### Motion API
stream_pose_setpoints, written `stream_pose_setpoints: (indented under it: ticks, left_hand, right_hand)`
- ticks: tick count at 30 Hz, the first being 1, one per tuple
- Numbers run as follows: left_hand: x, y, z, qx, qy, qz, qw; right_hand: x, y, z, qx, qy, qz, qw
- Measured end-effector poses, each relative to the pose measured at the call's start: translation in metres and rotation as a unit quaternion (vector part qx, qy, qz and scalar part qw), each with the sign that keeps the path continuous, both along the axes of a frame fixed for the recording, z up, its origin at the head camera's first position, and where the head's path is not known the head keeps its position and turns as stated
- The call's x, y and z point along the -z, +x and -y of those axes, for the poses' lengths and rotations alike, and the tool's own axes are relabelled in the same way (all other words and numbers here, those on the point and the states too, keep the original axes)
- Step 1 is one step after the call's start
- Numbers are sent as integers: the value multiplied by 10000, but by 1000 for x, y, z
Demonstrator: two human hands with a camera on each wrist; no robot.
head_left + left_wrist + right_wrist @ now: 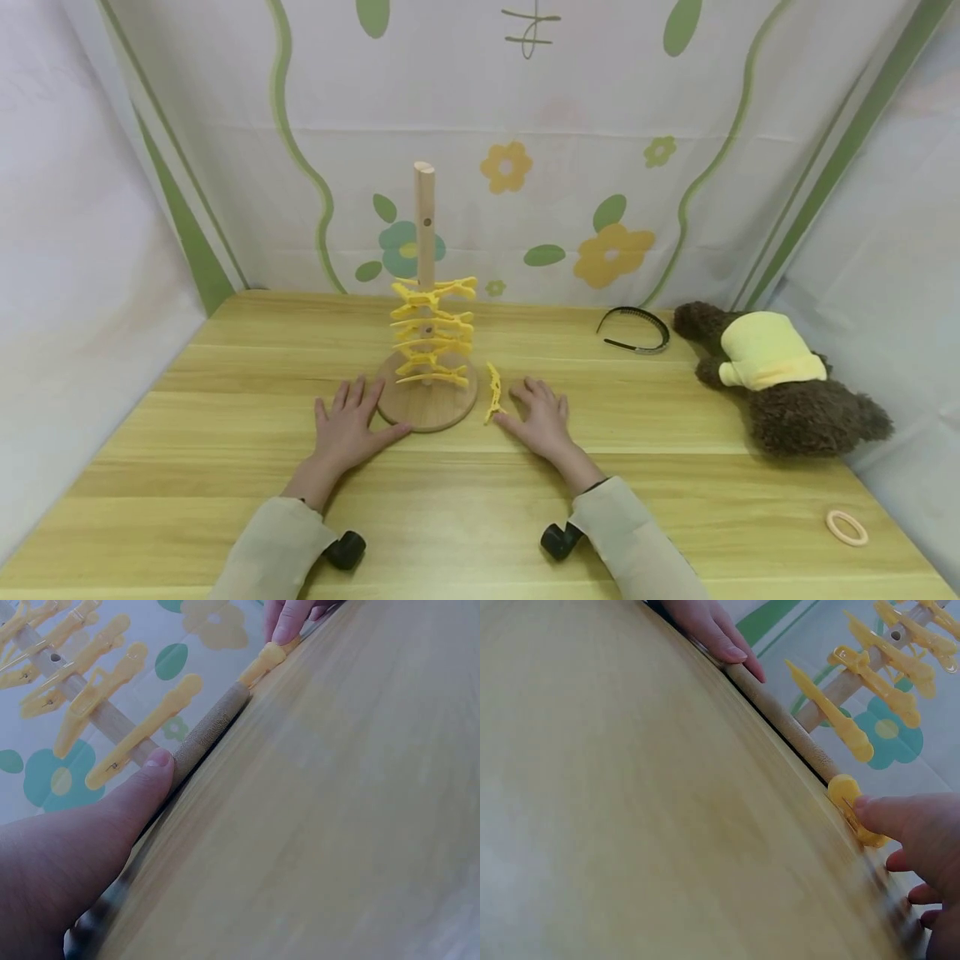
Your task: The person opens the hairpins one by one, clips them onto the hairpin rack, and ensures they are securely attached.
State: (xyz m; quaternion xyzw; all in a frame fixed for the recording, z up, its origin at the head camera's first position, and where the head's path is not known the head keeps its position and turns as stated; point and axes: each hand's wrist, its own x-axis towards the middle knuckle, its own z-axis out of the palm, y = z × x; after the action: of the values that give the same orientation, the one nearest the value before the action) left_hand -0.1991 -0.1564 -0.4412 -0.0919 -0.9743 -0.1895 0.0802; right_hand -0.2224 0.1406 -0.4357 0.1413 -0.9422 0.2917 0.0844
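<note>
Several yellow alligator hair clips (450, 321) hang in a stack across a wooden post (425, 200) on a round wooden base (420, 412). My left hand (348, 429) lies with spread fingers at the base's left edge. In the left wrist view its thumb (154, 766) touches the rim. A loose yellow hair clip (494, 392) rests on the table just right of the base. My right hand (542, 423) sits beside it, fingers relaxed and apart. Its thumb (881, 814) touches the near end of that clip; no finger closes around it.
A black headband (660, 333) lies at the back right of the wooden table (225, 433). Beside it is a brown plush toy (795, 417) in a yellow top. A peach-coloured ring (847, 528) lies near the right edge. Printed fabric (577, 108) hangs behind the table.
</note>
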Motion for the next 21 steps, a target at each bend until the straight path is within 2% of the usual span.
stream_pose_setpoints:
  ticks: [5,15,17,21]
  left_hand:
    - [-1,0,0,2,36,53,10000]
    - [-2,1,0,-12,67,97,9999]
    - [-3,1,0,-2,81,72,9999]
    - [-3,1,0,9,69,30,10000]
  right_hand:
    - [-2,1,-2,67,-417,-28,9991]
    - [-1,-2,-9,89,-975,-378,9945]
    - [0,-2,-9,164,-871,-267,9957]
    - [0,0,-5,320,-261,-44,9991]
